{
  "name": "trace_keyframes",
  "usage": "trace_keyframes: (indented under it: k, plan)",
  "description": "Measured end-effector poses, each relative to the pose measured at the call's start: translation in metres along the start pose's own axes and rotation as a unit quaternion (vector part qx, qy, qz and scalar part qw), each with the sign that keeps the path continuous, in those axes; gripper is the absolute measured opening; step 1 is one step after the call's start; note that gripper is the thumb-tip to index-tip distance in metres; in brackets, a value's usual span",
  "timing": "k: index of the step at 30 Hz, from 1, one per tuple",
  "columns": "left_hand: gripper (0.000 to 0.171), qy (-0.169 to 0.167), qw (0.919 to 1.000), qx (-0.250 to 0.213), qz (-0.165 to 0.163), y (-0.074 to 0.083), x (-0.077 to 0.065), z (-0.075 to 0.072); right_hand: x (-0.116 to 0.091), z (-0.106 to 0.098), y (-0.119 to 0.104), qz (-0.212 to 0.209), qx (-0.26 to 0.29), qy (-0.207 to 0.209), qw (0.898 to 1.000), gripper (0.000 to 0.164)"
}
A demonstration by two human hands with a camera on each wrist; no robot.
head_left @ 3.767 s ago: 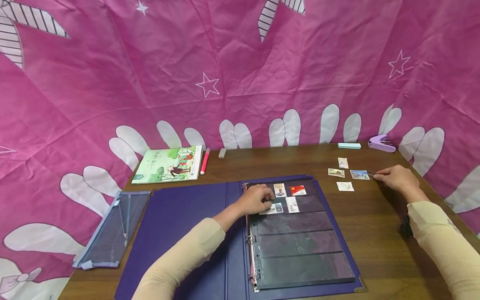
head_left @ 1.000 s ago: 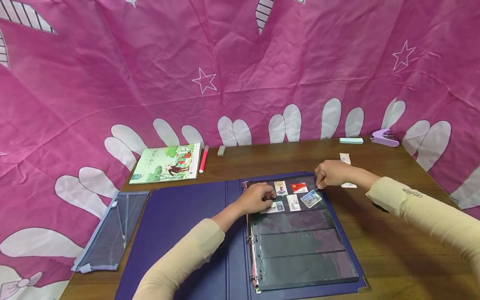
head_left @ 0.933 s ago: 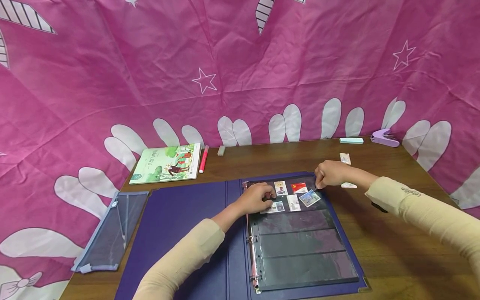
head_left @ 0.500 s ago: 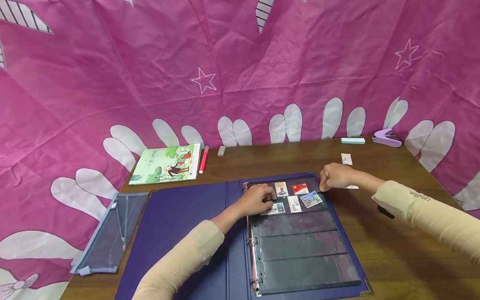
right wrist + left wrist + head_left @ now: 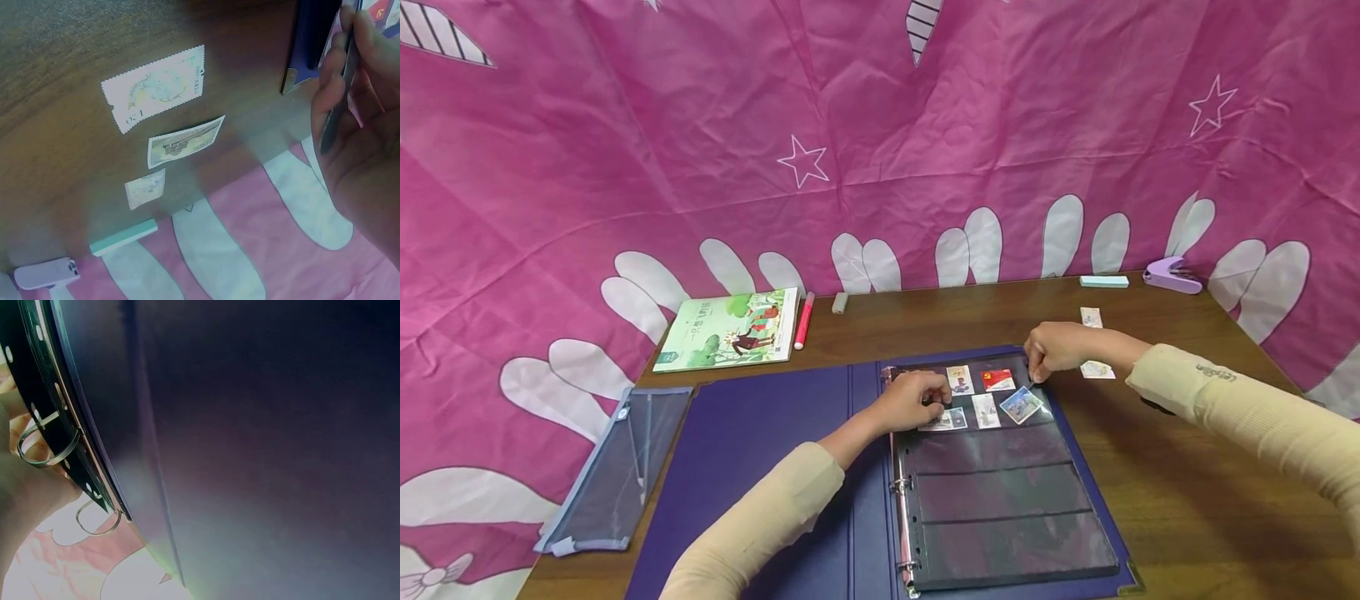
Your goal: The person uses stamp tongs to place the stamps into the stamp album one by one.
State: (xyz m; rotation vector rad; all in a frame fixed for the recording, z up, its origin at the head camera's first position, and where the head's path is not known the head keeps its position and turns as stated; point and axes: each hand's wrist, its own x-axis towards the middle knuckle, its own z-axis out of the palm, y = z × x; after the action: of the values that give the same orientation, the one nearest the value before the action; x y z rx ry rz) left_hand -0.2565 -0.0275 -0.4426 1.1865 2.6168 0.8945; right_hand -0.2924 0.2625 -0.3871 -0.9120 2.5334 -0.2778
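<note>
A purple ring-binder stamp album [image 5: 760,467] lies spread on the table, with a black pocket page [image 5: 1000,492] on its right side. My right hand [image 5: 1058,346] holds dark metal tweezers [image 5: 340,103] at the page's upper right edge. At their tip is a blue landscape stamp [image 5: 1021,405], tilted over the second row. Left of it are an upright pale stamp [image 5: 986,411], a red stamp [image 5: 998,380] and a stamp with a figure [image 5: 959,380]. My left hand [image 5: 912,402] rests on the page's upper left, fingers loosely bent, partly covering another stamp [image 5: 953,418].
Loose stamps [image 5: 156,87] lie on the table right of the album. At the back are a purple stapler [image 5: 1172,275], a mint box [image 5: 1103,282], an eraser [image 5: 840,303] and a red marker [image 5: 804,322]. A green booklet [image 5: 730,329] and mesh pouch [image 5: 617,471] stand left.
My right hand has carried the blue stamp from the loose stamps onto the page's second row. Lately the stamp has turned slightly and the hand shifted a little left. My left hand stays put.
</note>
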Motion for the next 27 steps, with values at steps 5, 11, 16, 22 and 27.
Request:
trace_keyframes:
  k: [5, 11, 16, 22, 27]
  plan:
    - [0.011, 0.000, 0.9999, -0.013, 0.005, 0.000, -0.002, 0.000, 0.006, -0.003, -0.001, -0.035, -0.008, -0.036, 0.999, 0.007]
    - [0.009, -0.003, 0.9992, -0.040, 0.006, -0.002, -0.002, 0.000, 0.013, -0.008, -0.003, -0.046, -0.025, -0.072, 0.996, 0.007]
    - [0.009, -0.011, 0.9979, -0.064, -0.005, -0.002, -0.001, 0.000, 0.014, -0.009, -0.001, -0.049, 0.007, -0.084, 0.995, 0.007]
    - [0.009, -0.017, 0.9952, -0.093, -0.025, -0.001, 0.000, -0.001, 0.015, -0.009, 0.000, -0.064, 0.053, -0.099, 0.992, 0.009]
    - [0.010, -0.013, 0.9944, -0.102, -0.026, -0.002, 0.001, -0.002, 0.017, -0.010, 0.003, -0.040, 0.075, -0.109, 0.990, 0.011]
